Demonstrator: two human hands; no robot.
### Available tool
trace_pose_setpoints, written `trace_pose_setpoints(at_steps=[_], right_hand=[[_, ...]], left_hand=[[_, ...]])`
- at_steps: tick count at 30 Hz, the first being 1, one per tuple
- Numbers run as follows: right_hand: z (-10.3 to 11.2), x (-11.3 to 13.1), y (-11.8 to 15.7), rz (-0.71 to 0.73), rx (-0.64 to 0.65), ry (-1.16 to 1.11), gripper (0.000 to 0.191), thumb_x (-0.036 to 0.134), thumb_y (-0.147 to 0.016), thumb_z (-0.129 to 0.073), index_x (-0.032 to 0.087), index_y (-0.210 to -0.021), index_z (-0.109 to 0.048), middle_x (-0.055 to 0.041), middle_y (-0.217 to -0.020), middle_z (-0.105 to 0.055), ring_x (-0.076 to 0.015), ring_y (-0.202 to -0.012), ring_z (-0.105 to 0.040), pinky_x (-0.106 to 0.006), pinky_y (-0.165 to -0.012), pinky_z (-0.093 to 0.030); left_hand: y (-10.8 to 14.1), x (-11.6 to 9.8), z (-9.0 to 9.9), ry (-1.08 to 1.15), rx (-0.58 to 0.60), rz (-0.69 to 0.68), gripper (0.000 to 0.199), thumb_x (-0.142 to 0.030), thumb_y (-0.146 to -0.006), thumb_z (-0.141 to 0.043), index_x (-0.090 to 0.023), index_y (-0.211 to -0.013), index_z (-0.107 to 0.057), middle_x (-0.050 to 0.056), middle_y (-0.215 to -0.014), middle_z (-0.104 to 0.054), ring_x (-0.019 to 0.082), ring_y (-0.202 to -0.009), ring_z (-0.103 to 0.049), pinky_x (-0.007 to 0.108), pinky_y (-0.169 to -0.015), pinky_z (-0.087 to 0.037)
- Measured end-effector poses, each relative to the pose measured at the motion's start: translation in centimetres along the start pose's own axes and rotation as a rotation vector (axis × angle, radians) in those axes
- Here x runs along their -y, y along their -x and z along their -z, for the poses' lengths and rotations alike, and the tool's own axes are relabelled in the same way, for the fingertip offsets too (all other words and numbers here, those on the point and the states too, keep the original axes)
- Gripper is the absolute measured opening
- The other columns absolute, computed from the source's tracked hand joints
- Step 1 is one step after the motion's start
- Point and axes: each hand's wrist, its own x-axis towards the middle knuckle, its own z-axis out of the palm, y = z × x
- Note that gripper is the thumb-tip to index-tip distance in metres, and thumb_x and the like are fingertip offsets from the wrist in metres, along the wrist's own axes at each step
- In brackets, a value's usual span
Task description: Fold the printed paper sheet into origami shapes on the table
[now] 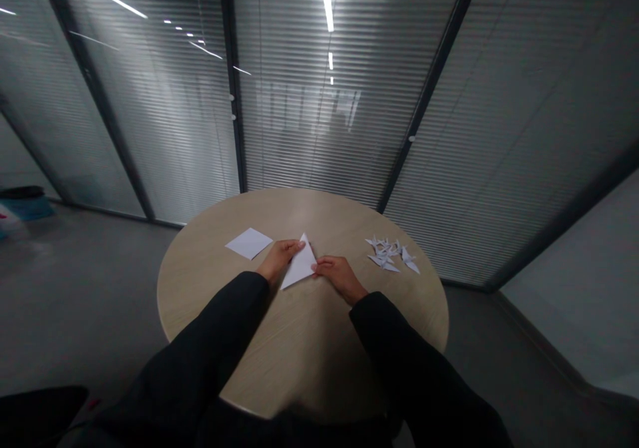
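Paper triangle [299, 265] between left hand [279, 259] and right hand [339, 278], both flat, fingertips on its edges; square sheet [248, 243] and folded cranes [387, 255] on table [200, 281].

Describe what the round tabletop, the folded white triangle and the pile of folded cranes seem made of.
The round tabletop looks like pale wood-grain laminate or veneer, with faint grain lines; solid wood is possible. The triangle looks like thin matte white paper, crisply folded. The cranes look like the same paper, sharply creased.
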Motion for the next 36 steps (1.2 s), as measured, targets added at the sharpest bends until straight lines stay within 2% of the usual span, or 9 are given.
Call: trace_pose_setpoints(at_steps=[7, 12, 15, 19, 26, 29, 33, 36], right_hand=[[0.2, 0.0, -0.2, -0.002, 0.019, 0.037, 0.027, 0.042, -0.064, -0.073, 0.016, -0.071, -0.071, -0.0028, -0.066, -0.07, -0.0175, -0.065, -0.063, -0.032, -0.071, -0.046], [0.4, -0.4, -0.4, -0.012, 0.024, 0.026, 0.028, 0.042, -0.063, -0.074, 0.016, -0.073, -0.071, -0.0026, -0.065, -0.07, -0.0176, -0.064, -0.063, -0.033, -0.072, -0.046], [0.4, -0.8, -0.6, -0.022, 0.045, 0.008, 0.029, 0.042, -0.061, -0.076, 0.016, -0.074, -0.071, -0.0024, -0.064, -0.07, -0.0174, -0.063, -0.063, -0.033, -0.07, -0.046], [0.2, -1.1, -0.6, -0.051, 0.114, -0.001, 0.027, 0.04, -0.06, -0.077, 0.016, -0.069, -0.07, -0.002, -0.06, -0.069, -0.0169, -0.06, -0.062, -0.032, -0.067, -0.046], [0.1, -0.6, -0.5, -0.056, 0.129, -0.001, 0.022, 0.037, -0.062, -0.076, 0.017, -0.071, -0.071, -0.0011, -0.06, -0.069, -0.0159, -0.059, -0.062, -0.031, -0.067, -0.046], [0.1, -0.4, -0.6, -0.049, 0.122, -0.002, 0.022, 0.036, -0.062, -0.076, 0.017, -0.071, -0.07, -0.0007, -0.061, -0.068, -0.0159, -0.059, -0.062, -0.031, -0.067, -0.046], [0.3, -0.6, -0.7, -0.043, 0.103, -0.01, 0.022, 0.036, -0.063, -0.075, 0.016, -0.073, -0.07, -0.0011, -0.065, -0.069, -0.0161, -0.061, -0.062, -0.031, -0.067, -0.046], [0.6, -0.7, -0.6, -0.048, 0.092, -0.009, 0.022, 0.035, -0.062, -0.076, 0.016, -0.071, -0.07, -0.0019, -0.067, -0.069, -0.0161, -0.061, -0.062, -0.031, -0.068, -0.047]], left_hand=[[0.3, -0.2, -0.6, 0.076, -0.078, -0.035, 0.047, -0.057, -0.063, -0.074, -0.013, -0.077, -0.071, 0.004, -0.063, -0.067, 0.013, -0.049, -0.055, 0.024, -0.049, -0.04], [0.5, -0.3, -0.9, 0.147, -0.054, -0.024, 0.041, -0.053, -0.067, -0.074, -0.013, -0.078, -0.072, 0.006, -0.066, -0.069, 0.015, -0.054, -0.06, 0.026, -0.053, -0.046], [0.4, -0.4, -1.0, 0.256, -0.049, -0.015, 0.037, -0.046, -0.067, -0.076, -0.012, -0.082, -0.072, 0.008, -0.073, -0.072, 0.017, -0.062, -0.065, 0.028, -0.061, -0.05], [0.2, -0.3, -1.1, 0.358, -0.143, 0.009, 0.031, -0.035, -0.069, -0.077, -0.009, -0.084, -0.07, 0.012, -0.081, -0.074, 0.019, -0.074, -0.069, 0.031, -0.073, -0.054], [0.2, -0.1, -1.0, 0.312, -0.212, -0.074, 0.031, -0.04, -0.07, -0.075, -0.011, -0.074, -0.066, 0.01, -0.068, -0.072, 0.021, -0.064, -0.069, 0.033, -0.064, -0.054], [0.2, -0.2, -1.1, 0.31, -0.241, -0.073, 0.028, -0.038, -0.072, -0.073, -0.011, -0.074, -0.065, 0.01, -0.068, -0.072, 0.021, -0.062, -0.068, 0.034, -0.063, -0.054], [0.1, -0.4, -1.0, 0.343, -0.24, -0.021, 0.024, -0.034, -0.077, -0.067, -0.011, -0.076, -0.065, 0.013, -0.075, -0.072, 0.02, -0.066, -0.068, 0.033, -0.065, -0.053], [-0.1, -0.3, -0.5, 0.288, -0.192, 0.043, 0.033, -0.043, -0.08, -0.063, -0.01, -0.077, -0.066, 0.013, -0.075, -0.071, 0.017, -0.062, -0.064, 0.028, -0.059, -0.05]])
